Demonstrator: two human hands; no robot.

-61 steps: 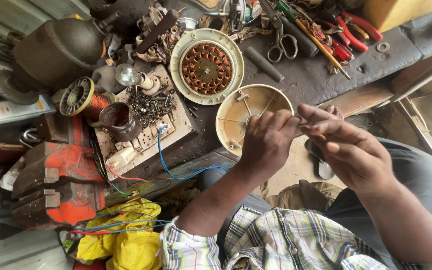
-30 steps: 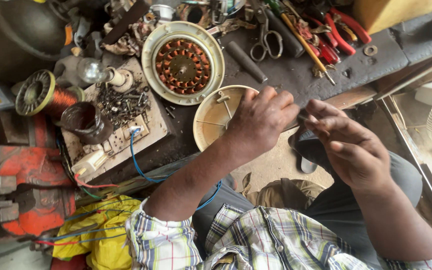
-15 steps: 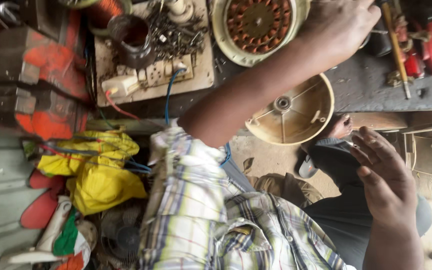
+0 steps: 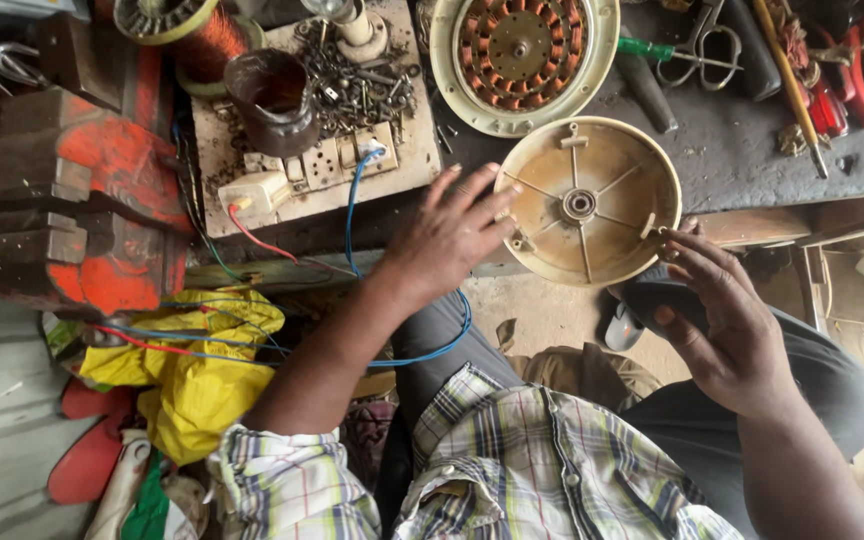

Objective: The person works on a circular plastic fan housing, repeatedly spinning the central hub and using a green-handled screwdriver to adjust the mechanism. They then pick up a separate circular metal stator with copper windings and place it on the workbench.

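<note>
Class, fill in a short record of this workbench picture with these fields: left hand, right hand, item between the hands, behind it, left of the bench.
left hand: left hand open, fingers spread, touching the rim of the cream round cover
right hand: right hand open, fingertips at the cover's opposite rim
item between the hands: cover lying hollow side up at the bench edge
behind it: motor stator with copper windings
left of the bench: orange vise
</note>
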